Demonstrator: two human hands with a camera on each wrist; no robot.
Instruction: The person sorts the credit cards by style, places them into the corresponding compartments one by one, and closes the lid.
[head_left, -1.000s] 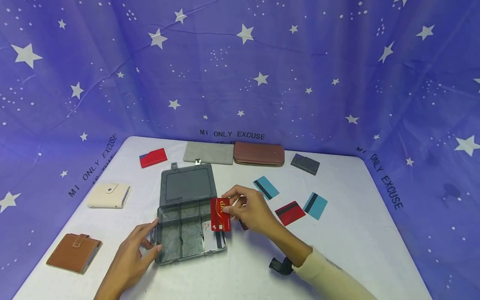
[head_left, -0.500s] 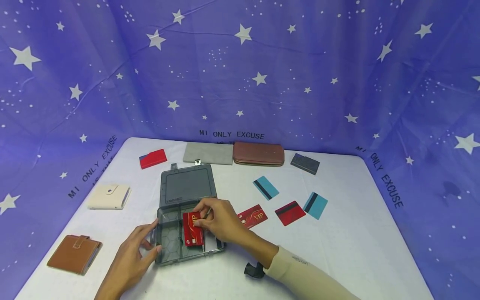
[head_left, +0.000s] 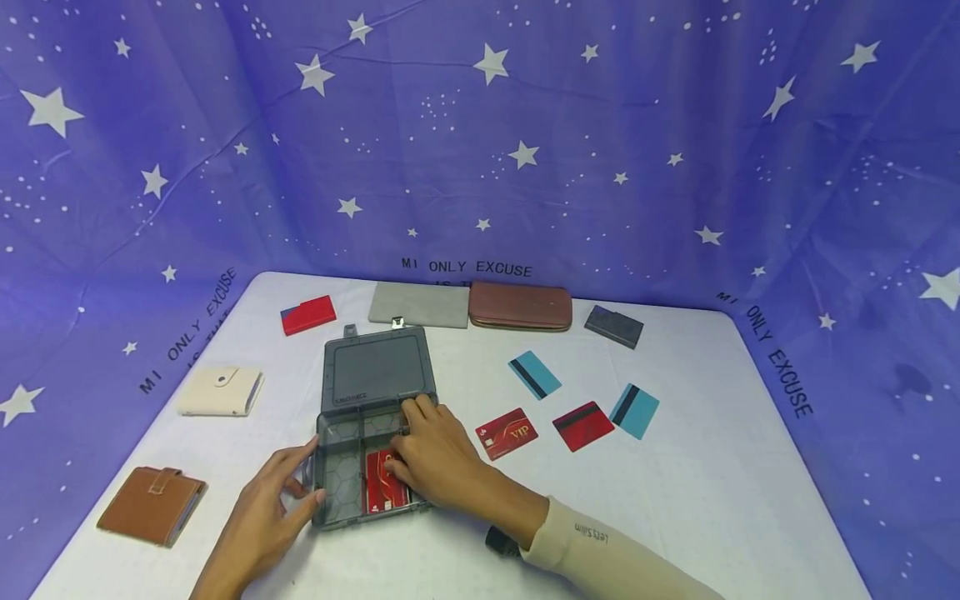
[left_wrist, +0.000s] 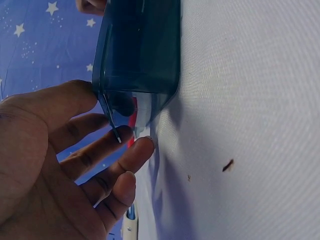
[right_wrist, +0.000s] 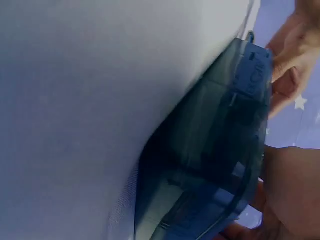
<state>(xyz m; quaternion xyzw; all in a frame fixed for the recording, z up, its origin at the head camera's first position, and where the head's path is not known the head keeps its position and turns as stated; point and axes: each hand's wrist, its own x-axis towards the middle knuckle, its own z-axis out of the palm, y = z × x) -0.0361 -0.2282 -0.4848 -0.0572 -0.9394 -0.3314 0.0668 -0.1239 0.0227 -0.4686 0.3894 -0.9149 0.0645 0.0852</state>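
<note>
A grey transparent divided box (head_left: 343, 475) lies on the white table with its lid (head_left: 380, 367) laid back. My left hand (head_left: 266, 508) rests at the box's left side, thumb and index finger touching its edge. In the left wrist view the fingers of that hand (left_wrist: 30, 155) are loosely spread, the thumb against the rim of the box (left_wrist: 145, 45). My right hand (head_left: 435, 450) reaches into the box and pinches the upper end of a red card (head_left: 381, 492), which sits in the middle compartment. Its fingertips are partly hidden, and the hand covers most of the right compartment.
Right of the box lie a red VIP card (head_left: 507, 433), another red card (head_left: 583, 427) and blue cards (head_left: 535, 375). Grey (head_left: 418, 305) and brown (head_left: 520, 307) wallets lie behind. At left are red (head_left: 309, 316), cream (head_left: 220, 392) and tan (head_left: 152, 506) cases; a dark one (head_left: 613, 327) lies far right.
My right hand has carried the red card leftward over the box and lowered it into the middle compartment. The VIP card at its right has come into view. My left hand has stayed put.
</note>
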